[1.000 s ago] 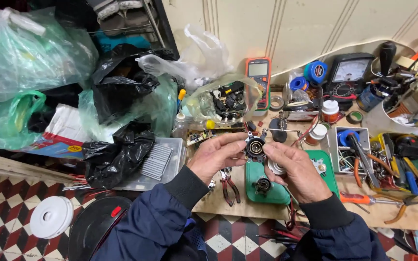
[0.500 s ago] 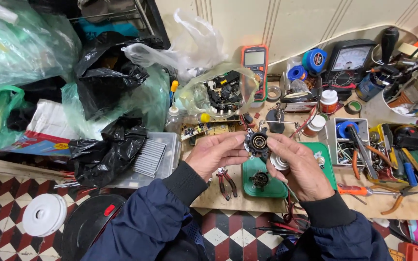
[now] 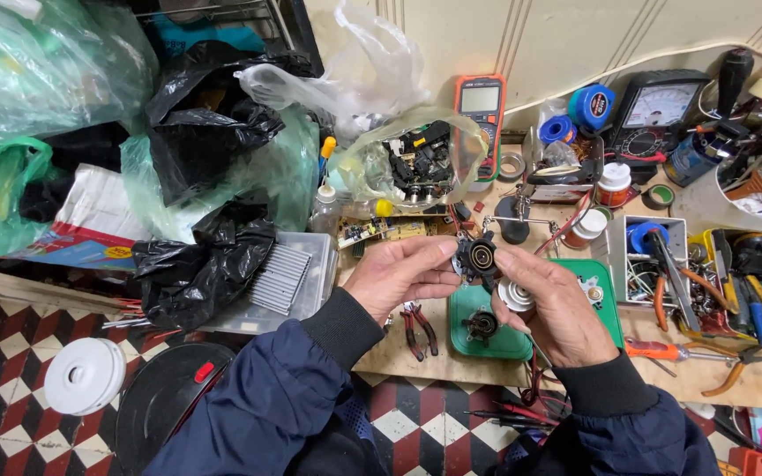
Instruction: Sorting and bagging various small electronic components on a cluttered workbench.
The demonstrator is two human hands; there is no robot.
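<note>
Both hands are up near the middle of the frame, pinching a small black round part with a brass ring [image 3: 476, 257] between them. The left hand [image 3: 399, 275] has thumb and fingers closed on its left edge, and the right hand [image 3: 547, 304] grips the right edge while also tucking a small white round piece [image 3: 516, 295] under its fingers. Right below sits a green mat [image 3: 494, 333] on the counter [image 3: 399, 353], with another black part [image 3: 481, 324] lying on it. Red-handled pliers [image 3: 418, 324] lie just left of the mat, and an orange multimeter [image 3: 480, 110] leans at the upper middle.
</note>
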